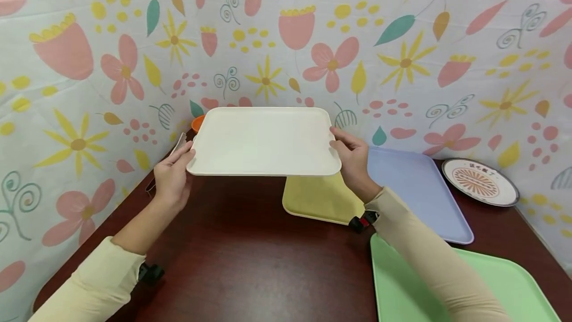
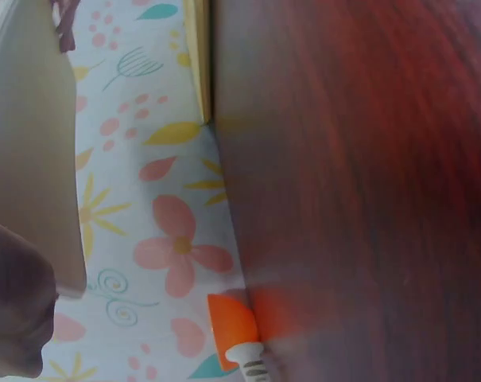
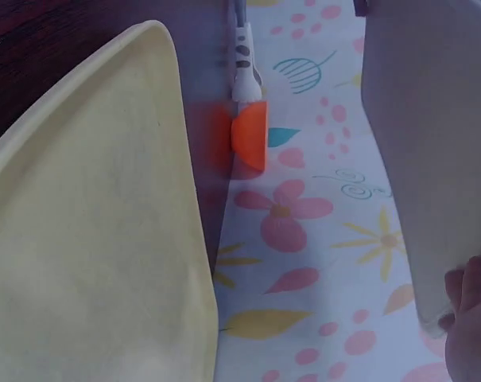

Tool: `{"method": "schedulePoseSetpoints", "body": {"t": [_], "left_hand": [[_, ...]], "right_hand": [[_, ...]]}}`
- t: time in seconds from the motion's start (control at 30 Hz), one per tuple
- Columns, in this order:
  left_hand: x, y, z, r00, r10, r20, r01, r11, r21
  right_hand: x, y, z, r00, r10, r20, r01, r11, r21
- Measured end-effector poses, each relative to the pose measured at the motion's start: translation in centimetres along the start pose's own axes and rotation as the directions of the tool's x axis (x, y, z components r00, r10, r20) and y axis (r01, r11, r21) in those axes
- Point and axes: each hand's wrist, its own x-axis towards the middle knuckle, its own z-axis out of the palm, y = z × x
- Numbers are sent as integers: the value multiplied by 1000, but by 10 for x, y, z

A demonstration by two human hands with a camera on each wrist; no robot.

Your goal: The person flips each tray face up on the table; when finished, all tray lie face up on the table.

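Observation:
A white rectangular tray (image 1: 268,140) is held up off the table, its upper face tilted toward the head camera. My left hand (image 1: 173,173) grips its left edge, thumb on top. On the opposite side, my right hand (image 1: 353,160) pinches the right edge. The left wrist view catches the tray's underside (image 2: 33,151) beside the left hand (image 2: 17,306). In the right wrist view, fingers of the right hand (image 3: 472,322) lie on the underside near a corner. Below and behind the right hand, a yellow tray (image 1: 319,198) rests on the table, partly hidden.
The dark red-brown table (image 1: 250,257) also holds a blue tray (image 1: 411,178), a green tray (image 1: 500,282) and a patterned oval plate (image 1: 475,182) at right. An orange rounded object (image 3: 250,137) stands by the flowered cloth wall (image 1: 268,29), next to a white, dark-spotted piece (image 3: 245,68).

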Motion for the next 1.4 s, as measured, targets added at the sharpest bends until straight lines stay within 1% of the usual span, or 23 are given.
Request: {"method": "schedulePoseSetpoints", "body": {"t": [0.07, 0.17, 0.23, 0.27, 0.37, 0.47, 0.5, 0.53, 0.6, 0.7, 0.77, 0.83, 0.9, 0.93, 1.03, 1.07, 1.13, 1.2, 1.23, 1.3, 1.37, 1.4], "left_hand": [[1, 2, -2, 1000, -24, -1, 24, 999, 31], [1, 2, -5, 997, -74, 35, 70, 992, 105], [1, 1, -7, 990, -122, 67, 110, 982, 157], [1, 0, -8, 987, -137, 81, 121, 976, 182], [1, 0, -12, 986, -131, 104, 98, 956, 277], [1, 1, -17, 988, -89, 122, 39, 930, 366], [0, 1, -19, 989, -77, 129, 21, 920, 391], [0, 1, -21, 987, -79, 137, 17, 914, 406], [-2, 0, -24, 984, -90, 152, 16, 903, 429], [-6, -1, -28, 979, -96, 179, 4, 889, 457], [-9, -3, -31, 974, -93, 205, -15, 884, 468], [-11, -4, -33, 969, -79, 233, -37, 888, 458], [-14, -5, -34, 963, -69, 261, -50, 903, 426], [-15, -6, -34, 960, -67, 271, -52, 912, 407], [-17, -7, -36, 951, -76, 298, -36, 935, 353], [-17, -7, -36, 949, -85, 303, -25, 940, 340], [-18, -7, -38, 946, -98, 310, -12, 942, 335], [-19, -7, -40, 945, -104, 309, -19, 929, 371], [-20, -7, -40, 945, -104, 310, -30, 916, 401], [-21, -8, -41, 944, -103, 313, -59, 882, 468], [-23, -9, -41, 944, -108, 311, -77, 847, 526], [-24, -9, -41, 943, -113, 312, -79, 837, 542]], "right_hand": [[1, 1, -2, 1000, 28, 0, -28, 1000, 2], [3, 4, -6, 998, 56, 9, -56, 998, -15], [3, 5, -8, 997, 75, 24, -74, 997, -20], [2, 7, -8, 996, 77, 36, -76, 997, -28], [2, 10, -10, 993, 73, 98, -68, 996, -50], [3, 13, -14, 981, 67, 184, -50, 994, -96], [4, 14, -16, 974, 67, 217, -43, 993, -112], [5, 15, -18, 964, 72, 254, -40, 991, -129], [9, 18, -22, 939, 96, 329, -45, 987, -157], [16, 21, -26, 896, 150, 418, -81, 981, -178], [21, 22, -27, 872, 194, 449, -113, 973, -200], [26, 24, -27, 854, 254, 453, -156, 958, -242], [30, 26, -27, 840, 322, 437, -208, 934, -290], [32, 27, -27, 836, 356, 418, -237, 921, -309], [37, 29, -23, 831, 439, 341, -317, 878, -358], [39, 30, -22, 831, 455, 319, -332, 867, -372], [42, 32, -18, 835, 468, 292, -331, 849, -413], [46, 35, -16, 832, 466, 301, -302, 836, -459], [49, 38, -15, 827, 463, 320, -280, 831, -480], [54, 41, -14, 807, 463, 366, -238, 822, -517], [60, 46, -12, 782, 468, 412, -205, 817, -538], [63, 48, -12, 770, 473, 428, -194, 813, -549]]}}
